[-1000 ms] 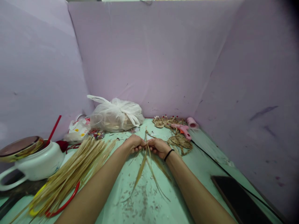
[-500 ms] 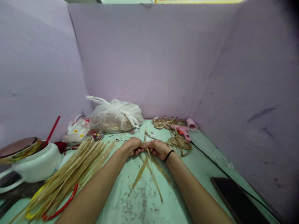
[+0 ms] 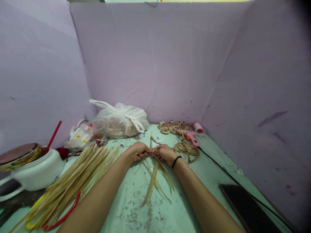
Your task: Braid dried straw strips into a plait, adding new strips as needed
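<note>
My left hand [image 3: 140,151] and my right hand [image 3: 164,152] meet over the middle of the table, fingertips almost touching. Both are closed in a pinch on dried plant-fibre strips [image 3: 153,181], whose loose ends hang and spread below the fingers. The exact point of grip is hidden by my fingers. A braided cord [image 3: 155,141] of the same tan fibre runs from just above my fingers, bending off to the right behind my right hand. A black band circles my right wrist.
Left of my arm lies a bundle of dry strips [image 3: 73,174], beside a white pot [image 3: 40,170] and a red ring [image 3: 65,216]. Behind stands a tied plastic bag [image 3: 121,121]. To the right are coiled cord [image 3: 186,150], a pink glue gun [image 3: 189,136], its cable and a phone [image 3: 245,207].
The hanging strips have shifted: one that pointed down-left now hangs near the middle, and others have swung towards the right. Both hands stay nearly in the same place, still pinching.
</note>
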{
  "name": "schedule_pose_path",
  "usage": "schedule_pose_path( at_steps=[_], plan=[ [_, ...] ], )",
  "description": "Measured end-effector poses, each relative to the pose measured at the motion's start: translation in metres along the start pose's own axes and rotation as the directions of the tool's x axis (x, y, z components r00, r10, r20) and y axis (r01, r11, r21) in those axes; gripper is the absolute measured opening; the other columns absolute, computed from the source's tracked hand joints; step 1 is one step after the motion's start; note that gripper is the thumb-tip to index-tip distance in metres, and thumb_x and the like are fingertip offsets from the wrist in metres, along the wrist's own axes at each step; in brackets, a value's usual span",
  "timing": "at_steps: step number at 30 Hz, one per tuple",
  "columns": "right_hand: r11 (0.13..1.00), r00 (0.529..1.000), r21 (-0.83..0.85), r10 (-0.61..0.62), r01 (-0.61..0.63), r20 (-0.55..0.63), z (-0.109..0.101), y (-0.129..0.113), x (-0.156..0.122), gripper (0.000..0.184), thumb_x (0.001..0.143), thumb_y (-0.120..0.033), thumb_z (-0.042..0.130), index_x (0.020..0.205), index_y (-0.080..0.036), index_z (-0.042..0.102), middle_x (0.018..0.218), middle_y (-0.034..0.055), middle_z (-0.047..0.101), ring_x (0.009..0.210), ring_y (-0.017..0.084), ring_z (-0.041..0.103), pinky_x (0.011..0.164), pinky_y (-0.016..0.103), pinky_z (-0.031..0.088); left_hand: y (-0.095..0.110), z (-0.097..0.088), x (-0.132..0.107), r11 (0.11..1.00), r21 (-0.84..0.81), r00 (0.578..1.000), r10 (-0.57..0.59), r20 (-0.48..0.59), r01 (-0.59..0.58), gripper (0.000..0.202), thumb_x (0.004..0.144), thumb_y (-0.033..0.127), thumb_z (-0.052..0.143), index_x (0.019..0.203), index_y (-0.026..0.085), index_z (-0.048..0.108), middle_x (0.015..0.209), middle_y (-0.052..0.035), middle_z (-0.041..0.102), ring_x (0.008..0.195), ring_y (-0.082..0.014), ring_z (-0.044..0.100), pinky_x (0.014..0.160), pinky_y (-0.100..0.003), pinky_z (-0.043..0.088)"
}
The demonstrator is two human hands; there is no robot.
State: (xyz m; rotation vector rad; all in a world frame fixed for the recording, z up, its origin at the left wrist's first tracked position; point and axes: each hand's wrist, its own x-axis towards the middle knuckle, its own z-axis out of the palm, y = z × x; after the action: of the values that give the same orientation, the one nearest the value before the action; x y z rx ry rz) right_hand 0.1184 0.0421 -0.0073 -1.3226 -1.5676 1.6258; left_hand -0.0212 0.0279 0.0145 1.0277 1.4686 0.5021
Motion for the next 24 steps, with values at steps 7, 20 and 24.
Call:
schedule_pose_path(
  at_steps=[7, 20, 24],
  plan=[
    [0.98, 0.984, -0.197, -0.075, 0.042, -0.161, 0.001, 0.004, 0.007, 0.008, 0.054, -0.01, 0.058, 0.048, -0.015, 0.055, 0.038, -0.005, 0.045, 0.038, 0.005, 0.035, 0.041, 0.019, 0.023, 0.002, 0.011, -0.001, 0.998, 0.051, 0.975, 0.041, -0.22, -0.031, 0.02, 0.055, 0.014, 0.058, 0.045, 0.015, 0.04, 0.032, 0.0073, 0.03, 0.029, -0.0024, 0.02, 0.031, -0.017, 0.011],
    [0.815, 0.963, -0.579, -0.166, 0.012, -0.214, 0.005, -0.013, -0.006, 0.012, 0.053, -0.01, 0.055, 0.043, -0.017, 0.06, 0.042, 0.0037, 0.056, 0.046, 0.013, 0.05, 0.044, 0.023, 0.028, 0.001, 0.016, 0.0, 0.998, -0.068, 0.966, -0.027, -0.257, 0.009, 0.022, 0.052, 0.011, 0.052, 0.044, 0.017, 0.033, 0.031, 0.0065, 0.028, 0.028, -0.0025, 0.018, 0.032, -0.018, 0.009],
    [0.766, 0.955, -0.641, -0.221, 0.045, -0.198, 0.012, -0.019, -0.013, 0.01, 0.054, -0.012, 0.057, 0.046, -0.017, 0.063, 0.045, 0.005, 0.058, 0.051, 0.015, 0.052, 0.046, 0.023, 0.029, -0.003, 0.011, 0.001, 0.995, -0.1, 0.977, -0.026, -0.213, 0.004, 0.022, 0.055, 0.016, 0.052, 0.045, 0.018, 0.032, 0.033, 0.0066, 0.029, 0.029, -0.0019, 0.016, 0.033, -0.018, 0.008]
  ],
)
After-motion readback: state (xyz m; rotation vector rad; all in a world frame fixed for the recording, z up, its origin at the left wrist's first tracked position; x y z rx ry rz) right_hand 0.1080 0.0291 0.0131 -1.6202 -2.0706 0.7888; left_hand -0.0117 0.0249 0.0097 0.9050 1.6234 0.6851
